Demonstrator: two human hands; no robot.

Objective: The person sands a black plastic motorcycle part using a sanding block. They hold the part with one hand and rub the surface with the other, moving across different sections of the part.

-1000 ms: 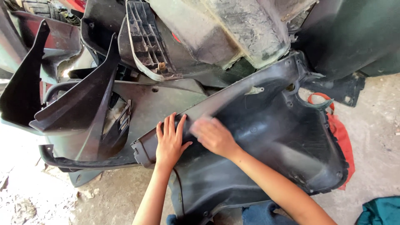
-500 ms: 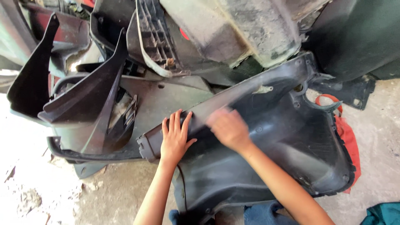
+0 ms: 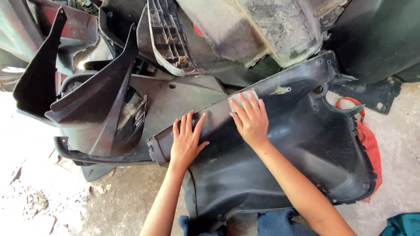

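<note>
head view | left hand flat, fingers spread, pressing near edge of black plastic panel | right hand just beside left, palm down on panel, holding small grey pad under fingertips | dusty fairing parts piled beyond hands | red cloth past panel's far side from right hand

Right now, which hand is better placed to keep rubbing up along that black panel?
Probably the right hand: it presses the small pale pad flat on the black plastic panel. The left hand lies spread near the panel's left edge, bracing it.
</note>
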